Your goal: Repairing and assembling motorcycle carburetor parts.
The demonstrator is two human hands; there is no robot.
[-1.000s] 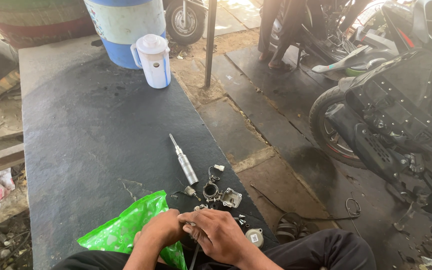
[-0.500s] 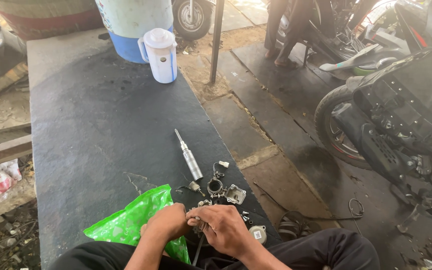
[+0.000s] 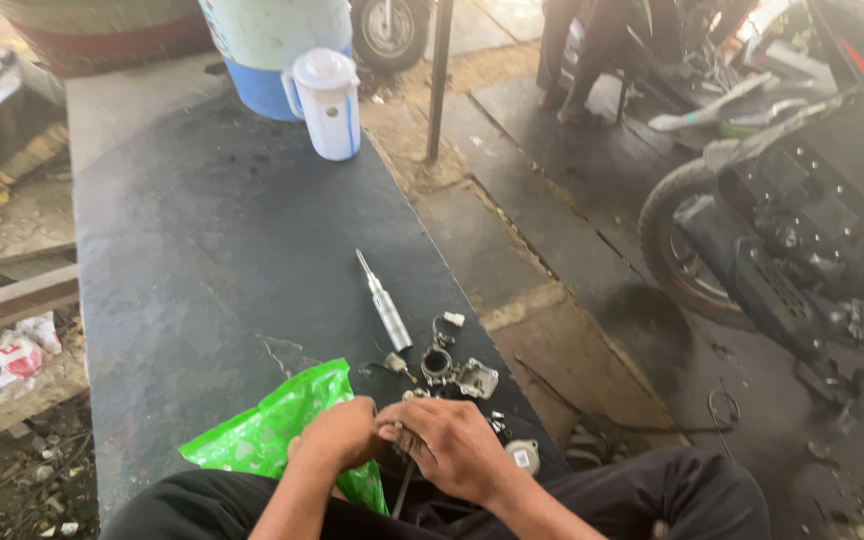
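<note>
My left hand (image 3: 337, 435) and my right hand (image 3: 452, 445) meet at the near edge of a dark stone slab (image 3: 222, 250), fingers pinched together on a small metal part (image 3: 397, 428) that is mostly hidden between them. A thin dark rod (image 3: 404, 487) hangs down below my hands. Just beyond them lie several small metal parts (image 3: 447, 365), among them a ring and a square bracket. A silver screwdriver-like tool (image 3: 384, 302) lies farther out. A green plastic bag (image 3: 277, 430) lies under my left wrist.
A white lidded jug (image 3: 326, 104) and a large white-and-blue drum (image 3: 267, 50) stand at the slab's far end. A motorcycle (image 3: 792, 220) is parked on the right. A metal pole (image 3: 439, 80) rises beside the slab. Someone's legs (image 3: 577, 60) show at the top.
My hands have stayed together on the small part, shifting only slightly. The view has drifted a little, so the jug and slab sit slightly further right.
</note>
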